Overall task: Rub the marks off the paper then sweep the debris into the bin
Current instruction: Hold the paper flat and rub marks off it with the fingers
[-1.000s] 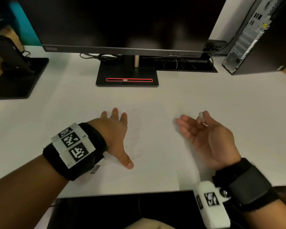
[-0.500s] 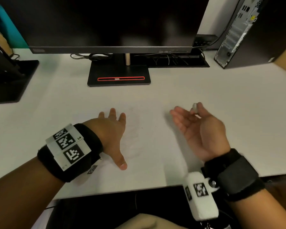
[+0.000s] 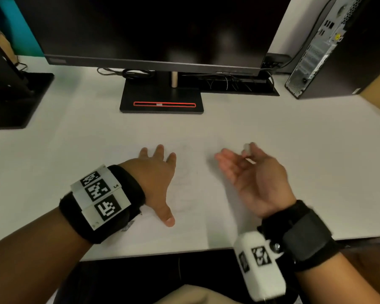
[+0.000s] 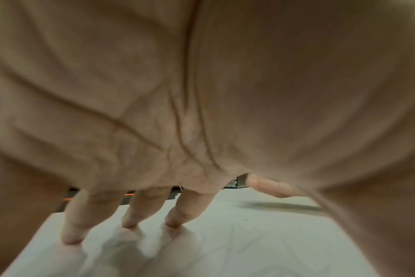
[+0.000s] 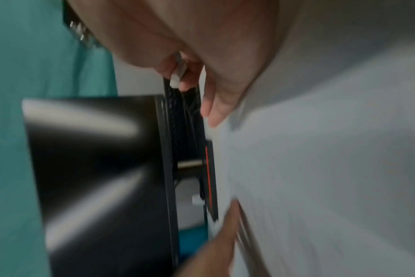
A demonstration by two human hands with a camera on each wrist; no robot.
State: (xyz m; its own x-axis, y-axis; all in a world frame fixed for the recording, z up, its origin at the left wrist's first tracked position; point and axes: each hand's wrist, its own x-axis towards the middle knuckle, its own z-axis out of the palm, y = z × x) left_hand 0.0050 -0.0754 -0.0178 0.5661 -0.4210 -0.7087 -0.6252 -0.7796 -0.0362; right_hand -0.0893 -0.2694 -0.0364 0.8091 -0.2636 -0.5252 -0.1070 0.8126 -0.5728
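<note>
- A white paper [image 3: 191, 207], carrying faint grey pencil marks, is being shown on a white desk [image 3: 305, 150].
- A small white eraser [image 3: 246, 147] is being shown.
- A black monitor base [image 3: 161, 99], marked with a red outlined strip, is being shown near the desk's far edge.
- Black wrist bands with black-and-white square-patterned tags [image 3: 99, 194] are being worn.

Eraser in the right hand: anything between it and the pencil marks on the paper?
Nothing visible. The right hand pinches the eraser above the paper; the faint marks lie bare between it and the left hand, which presses the sheet beside them.
</note>
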